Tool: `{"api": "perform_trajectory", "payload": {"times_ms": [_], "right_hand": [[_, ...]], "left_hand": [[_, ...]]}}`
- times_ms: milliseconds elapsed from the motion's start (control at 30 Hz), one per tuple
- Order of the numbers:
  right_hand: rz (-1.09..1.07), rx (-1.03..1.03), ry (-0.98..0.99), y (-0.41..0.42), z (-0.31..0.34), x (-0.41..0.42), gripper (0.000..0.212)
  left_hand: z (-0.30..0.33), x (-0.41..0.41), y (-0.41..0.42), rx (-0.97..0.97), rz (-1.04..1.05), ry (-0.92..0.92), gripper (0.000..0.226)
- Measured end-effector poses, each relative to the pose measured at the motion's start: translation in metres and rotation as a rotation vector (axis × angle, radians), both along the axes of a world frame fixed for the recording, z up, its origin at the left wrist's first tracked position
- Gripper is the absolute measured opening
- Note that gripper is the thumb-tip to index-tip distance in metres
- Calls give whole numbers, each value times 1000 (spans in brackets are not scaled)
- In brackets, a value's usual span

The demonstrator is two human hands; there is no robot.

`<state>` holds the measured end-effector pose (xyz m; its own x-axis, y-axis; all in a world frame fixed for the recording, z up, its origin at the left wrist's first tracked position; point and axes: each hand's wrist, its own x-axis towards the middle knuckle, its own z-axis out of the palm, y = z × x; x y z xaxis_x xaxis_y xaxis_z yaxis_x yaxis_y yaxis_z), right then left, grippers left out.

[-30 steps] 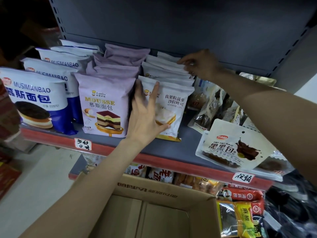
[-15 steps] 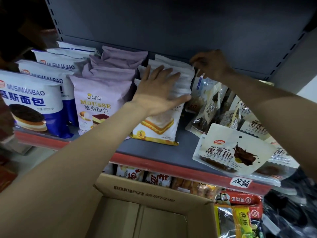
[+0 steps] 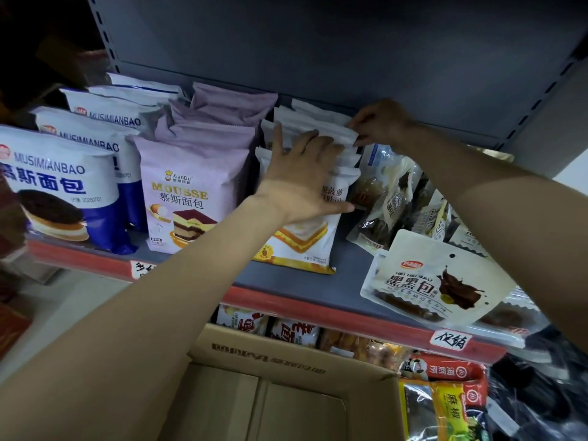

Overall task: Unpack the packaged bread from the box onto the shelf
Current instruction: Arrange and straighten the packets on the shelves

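Straightening of the white bread packets (image 3: pixel 305 246) on the shelf (image 3: pixel 318 281) is in hand: the left hand (image 3: pixel 302 183) is pressed flat against the front packet, the right hand (image 3: pixel 381 122) is pinched on a rear packet's top edge. The box (image 3: pixel 286 393) appears emptied; next, an even row is called for.

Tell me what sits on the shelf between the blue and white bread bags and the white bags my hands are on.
A row of purple mousse bread bags stands between the blue and white bags and the white bags, in the head view.

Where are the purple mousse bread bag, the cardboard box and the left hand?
purple mousse bread bag (image 3: pixel 187 198): head view, printed front.
cardboard box (image 3: pixel 270 354): head view, far wall.
left hand (image 3: pixel 302 179): head view, back of hand.
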<state>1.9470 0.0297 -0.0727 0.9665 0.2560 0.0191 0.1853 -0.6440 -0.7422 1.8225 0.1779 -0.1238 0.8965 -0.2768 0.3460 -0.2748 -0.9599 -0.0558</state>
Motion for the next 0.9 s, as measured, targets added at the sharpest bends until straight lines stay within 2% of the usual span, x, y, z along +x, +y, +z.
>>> {"api": "perform_trajectory", "payload": {"times_ms": [33, 100, 167, 233, 333, 433, 567, 733, 833, 900], "right_hand": [[-7, -72, -35, 0, 1, 1, 9], [-45, -262, -260, -1, 4, 5, 11], [-84, -431, -477, -2, 8, 6, 21], [-49, -539, -494, -3, 8, 9, 26], [-1, -410, -346, 1, 3, 16, 27], [0, -326, -313, 7, 0, 19, 24], [17, -304, -325, 14, -1, 15, 23], [56, -256, -221, 3, 0, 6, 32], [45, -280, -412, -5, -1, -11, 32], [136, -297, -522, -8, -2, -30, 25]], "left_hand": [[-6, -5, 0, -1, -32, -97, 99], [-20, -14, 1, -24, -63, -256, 105], [-26, -23, 5, -42, -17, -232, 116], [-29, -33, 9, -20, 22, -119, 128], [-43, -46, 19, 74, -7, -28, 139], [-55, -51, 28, 126, -1, -24, 140], [-58, -50, 33, 90, -24, -109, 137], [-59, -50, 30, 14, -59, -73, 128], [-58, -51, 31, -78, -92, -71, 112], [-59, -53, 31, -107, -96, -65, 108]]}}
